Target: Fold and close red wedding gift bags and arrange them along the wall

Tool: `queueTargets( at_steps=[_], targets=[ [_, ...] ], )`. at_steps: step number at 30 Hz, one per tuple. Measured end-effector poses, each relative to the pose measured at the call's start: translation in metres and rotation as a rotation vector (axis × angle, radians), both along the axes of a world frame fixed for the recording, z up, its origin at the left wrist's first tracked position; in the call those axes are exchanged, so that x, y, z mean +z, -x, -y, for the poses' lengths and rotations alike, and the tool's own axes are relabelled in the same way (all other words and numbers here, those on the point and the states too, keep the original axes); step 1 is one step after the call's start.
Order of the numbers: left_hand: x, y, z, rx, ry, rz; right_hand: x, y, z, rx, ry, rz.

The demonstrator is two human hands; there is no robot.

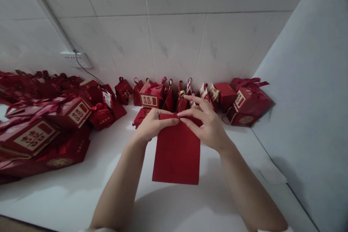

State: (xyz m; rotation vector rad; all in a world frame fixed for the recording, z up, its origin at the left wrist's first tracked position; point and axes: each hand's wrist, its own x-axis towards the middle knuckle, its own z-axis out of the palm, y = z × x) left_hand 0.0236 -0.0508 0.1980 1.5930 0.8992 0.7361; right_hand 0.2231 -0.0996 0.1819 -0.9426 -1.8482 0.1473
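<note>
A red paper gift box (177,152) is held above the white table, its plain flat face towards me. My left hand (153,125) is closed on its upper left edge, thumb in front and the other fingers hidden behind. At the top edge, the thumb and fingertips of my right hand (209,123) pinch near a tiny gold bit; whether it is ribbon or cord I cannot tell. A gold loop (182,94) shows just beyond the right fingertips, and what it belongs to is unclear. Small red boxes with ribbon loops (168,98) stand close behind my hands.
Large red boxes with bows (35,136) are piled on the left of the white table (114,185). More red boxes (250,101) stand at the right against a pale side panel (307,90). A power strip (76,59) with a cable is on the tiled wall (176,40).
</note>
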Motion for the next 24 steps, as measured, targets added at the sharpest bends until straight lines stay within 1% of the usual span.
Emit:
queueTargets(
  at_steps=[4, 7, 10, 13, 17, 21, 23, 24],
  targets=[
    [-0.003, 0.000, -0.003, 0.027, -0.024, -0.036, -0.001, 0.002, -0.001, -0.017, -0.018, 0.034],
    [-0.003, -0.001, -0.002, 0.033, -0.023, -0.008, -0.002, 0.001, -0.001, -0.023, -0.048, 0.087],
    [0.000, -0.002, 0.001, -0.003, -0.012, 0.046, -0.001, -0.002, -0.001, -0.017, -0.074, 0.178],
    [0.003, -0.001, 0.004, -0.053, 0.024, 0.087, 0.001, -0.006, -0.001, 0.014, -0.058, 0.226],
    [0.005, 0.000, 0.005, -0.064, 0.022, 0.072, 0.005, -0.011, -0.001, 0.056, -0.047, 0.252],
    [0.007, -0.001, 0.006, -0.103, -0.020, 0.040, 0.010, -0.014, 0.003, 0.100, -0.037, 0.223],
    [0.007, -0.003, 0.009, -0.122, -0.017, 0.065, 0.012, -0.016, 0.006, 0.173, 0.046, 0.143],
    [0.007, -0.004, 0.010, -0.121, -0.007, 0.089, 0.012, -0.016, 0.008, 0.214, 0.109, 0.062]
  ],
)
